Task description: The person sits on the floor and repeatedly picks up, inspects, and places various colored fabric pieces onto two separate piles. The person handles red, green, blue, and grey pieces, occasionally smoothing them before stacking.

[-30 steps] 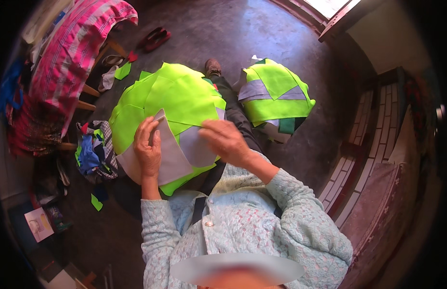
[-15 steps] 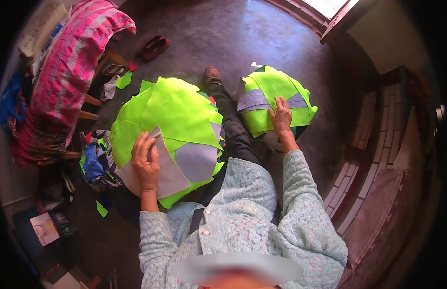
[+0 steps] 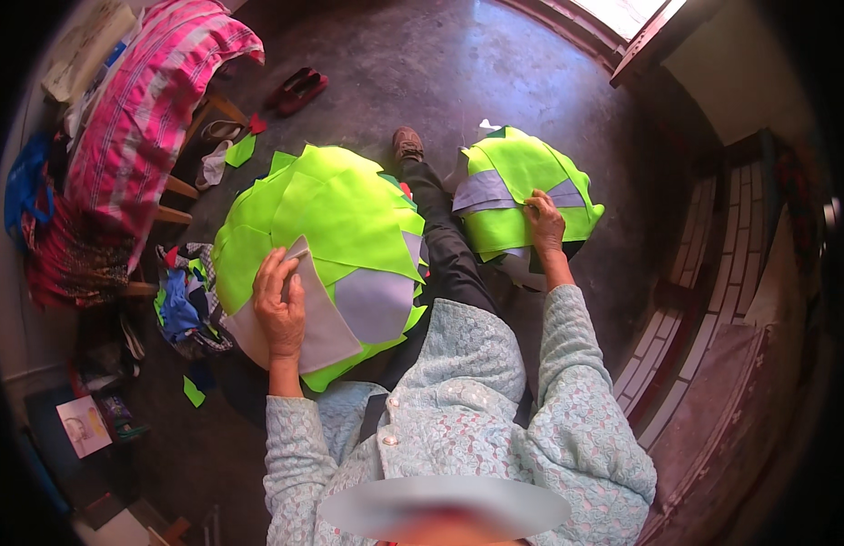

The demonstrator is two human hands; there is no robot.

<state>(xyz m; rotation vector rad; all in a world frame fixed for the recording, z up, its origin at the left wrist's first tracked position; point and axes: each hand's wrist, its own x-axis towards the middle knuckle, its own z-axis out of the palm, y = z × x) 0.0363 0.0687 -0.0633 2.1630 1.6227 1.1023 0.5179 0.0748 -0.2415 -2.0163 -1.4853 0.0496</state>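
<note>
In front of me on the left is a large rounded pile of fluorescent yellow-green fabric pieces. A light grey fabric piece lies on its near side. My left hand rests on that grey piece, fingers stretched and thumb apart. A smaller pile of yellow-green and grey fabric pieces stands on the right. On top of it my right hand has its fingers drawn together, pinching at a yellow-green fabric piece beside a grey band.
My shod foot stretches out between the piles. A pink checked cloth covers furniture on the left. Mixed scraps lie beside the large pile. Dark red shoes sit on the floor. White-brick-patterned steps or ledges run along the right.
My right hand has gone from lying flat with fingers spread on the smaller pile to a pinch, shifting slightly right. My left hand stays on the grey piece. The view has shifted slightly.
</note>
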